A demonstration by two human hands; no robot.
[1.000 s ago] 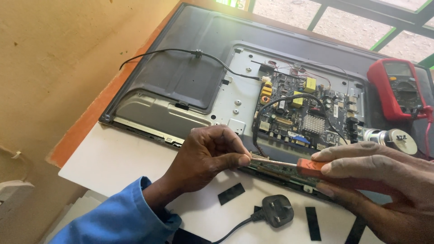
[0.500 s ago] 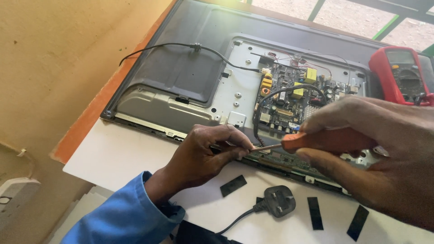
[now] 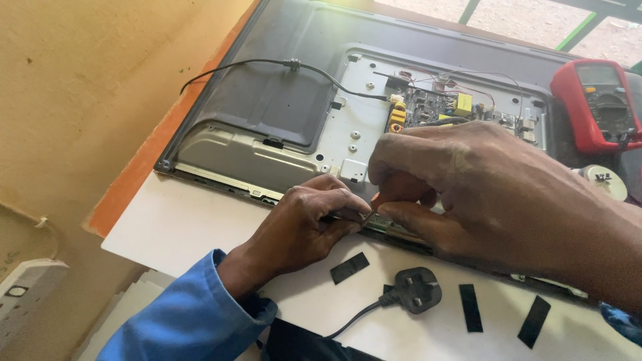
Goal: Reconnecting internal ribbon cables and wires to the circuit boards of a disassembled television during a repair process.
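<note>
While we looked down from the head camera, a white socket strip (image 3: 27,284) sat at the far left by the yellow wall (image 3: 80,87), below the white tabletop (image 3: 174,227). On that tabletop lay an opened television (image 3: 267,100), back up, its grey panel crossed by a black cable (image 3: 267,63). Our left hand (image 3: 304,224), coming out of a blue sleeve (image 3: 180,321), rested at the set's near edge; its fingers (image 3: 334,200) were curled together, pinched around something small we could not make out. Just right of them a thin metal shaft (image 3: 366,218) slanted down to that same edge. It was a screwdriver, and its tip met the set's lower rim between our two hands. Near the wrist, a short black tape strip (image 3: 349,267) lay on the tabletop, and beside it a black plug (image 3: 418,289) with its cord trailing toward us. Our right hand (image 3: 488,194) arched over the tool, fingers closed tight about its handle, which they hid almost wholly. Behind that hand the circuit board (image 3: 441,107) showed, with yellow parts. Two more tape strips (image 3: 470,307) lay further right. At the far right a red multimeter (image 3: 598,103) rested on the set, a whitish round object (image 3: 605,182) just below it.
</note>
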